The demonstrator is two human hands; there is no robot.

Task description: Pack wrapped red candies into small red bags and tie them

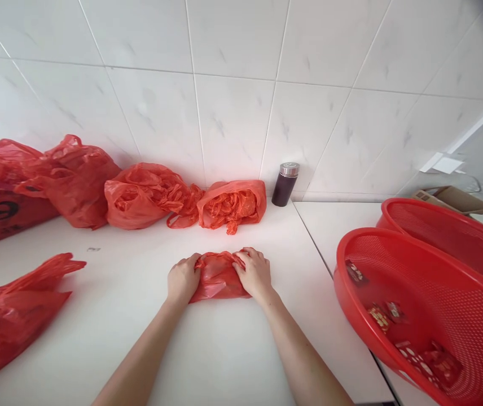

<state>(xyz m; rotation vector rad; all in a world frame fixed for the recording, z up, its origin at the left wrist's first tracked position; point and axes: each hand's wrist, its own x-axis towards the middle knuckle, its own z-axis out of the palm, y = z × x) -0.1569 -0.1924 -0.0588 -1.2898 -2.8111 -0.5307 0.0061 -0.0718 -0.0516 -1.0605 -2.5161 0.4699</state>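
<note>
A small red plastic bag (219,279) lies on the white table in front of me, bunched and partly folded, with its contents hidden. My left hand (184,278) grips its left upper corner, fingers curled into the plastic. On the opposite side my right hand (255,273) is closed on the bag's right upper corner. Just behind it, near the wall, rests another red bag (232,204) stuffed with crumpled red plastic.
Several filled red bags (76,183) line the wall at the left. A larger red bag (17,316) lies at the left front. A dark thermos (285,185) stands by the wall. At the right, a red basket (398,245) holds several small packets; a second red basket (448,211) sits behind it.
</note>
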